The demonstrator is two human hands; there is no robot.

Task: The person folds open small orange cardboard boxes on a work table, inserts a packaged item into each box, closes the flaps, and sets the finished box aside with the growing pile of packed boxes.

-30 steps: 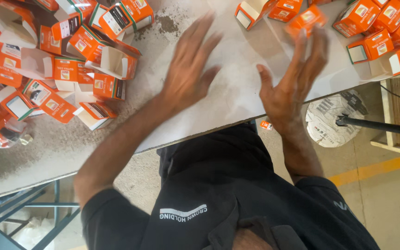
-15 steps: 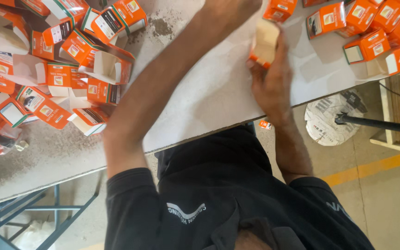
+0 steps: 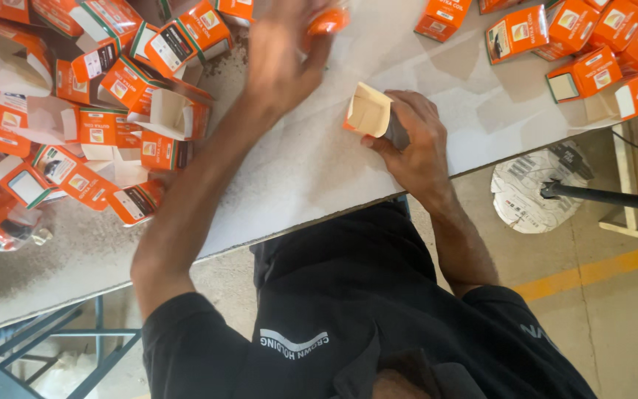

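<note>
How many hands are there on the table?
2. The left hand reaches to the table's far side, touching a blurry orange box. The right hand sits near the front edge, holding an open box. No other hands show.

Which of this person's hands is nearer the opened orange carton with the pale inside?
Right. The right hand holds the opened carton by its side; the left hand is apart from it, farther across the table.
</note>
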